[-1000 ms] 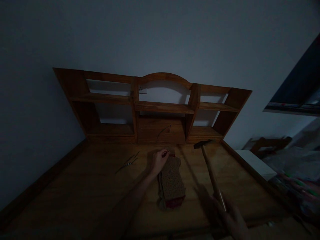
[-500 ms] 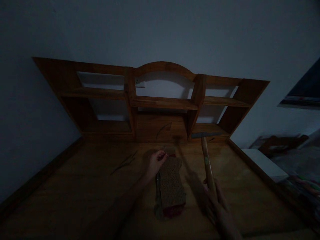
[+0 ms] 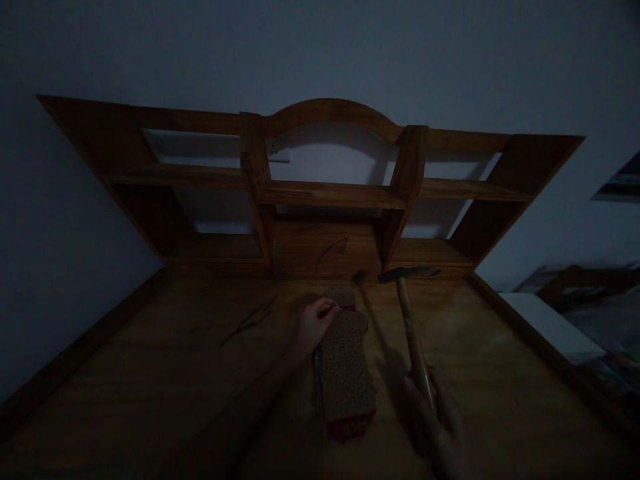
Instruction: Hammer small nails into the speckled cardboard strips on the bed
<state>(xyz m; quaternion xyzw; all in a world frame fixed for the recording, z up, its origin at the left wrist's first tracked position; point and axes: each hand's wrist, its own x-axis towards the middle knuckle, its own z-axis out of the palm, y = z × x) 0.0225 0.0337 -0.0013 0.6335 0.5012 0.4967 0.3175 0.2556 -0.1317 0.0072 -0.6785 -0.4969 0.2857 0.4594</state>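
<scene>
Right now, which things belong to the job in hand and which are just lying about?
Job, apparently:
hammer, in right hand
brown-topped red block, at left hand
tiny pinched item, unclear

Lying about, probably:
pliers-like tool
clutter at far right

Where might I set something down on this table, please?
Bare wood shows, dimly, between the thin tool and the left rim, and between the hammer and the right rim. The middle is crowded: left hand, block, right hand.

Wooden shelf unit [image 3: 330,194] with an arched top, up by the wall [image 3: 320,53]. Wall socket [image 3: 279,155]'s kinda peeking through.
</scene>
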